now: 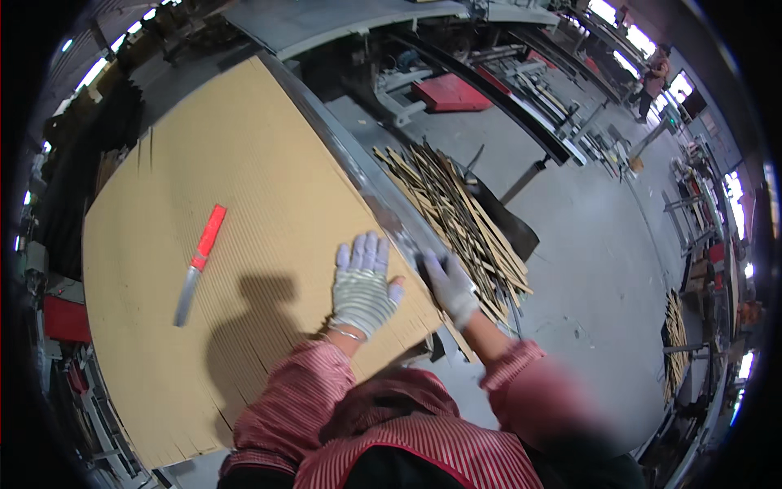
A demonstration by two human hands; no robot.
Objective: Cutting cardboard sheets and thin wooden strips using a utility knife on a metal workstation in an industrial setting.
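Observation:
A large tan board (pixel 204 163), scored with many close parallel lines, lies on a table in front of me. My left hand (pixel 363 287), in a pale glove with a bare thumb tip, rests flat on its near right part, fingers stretched out. My right hand (pixel 452 289), also gloved, is at the board's right edge beside the table's metal rail (pixel 358 175). Its fingers point forward and look extended; their undersides are hidden. To the left of my hands, a knife (pixel 199 262) with a red handle and a metal blade lies on the board, untouched.
A heap of thin strips (pixel 464 220) lies right of the table, close to my right hand. Beyond are a red metal piece (pixel 450 93) and a long dark rail (pixel 497 98). Another person (pixel 653 81) stands far right. More strips (pixel 674 342) lie at the right.

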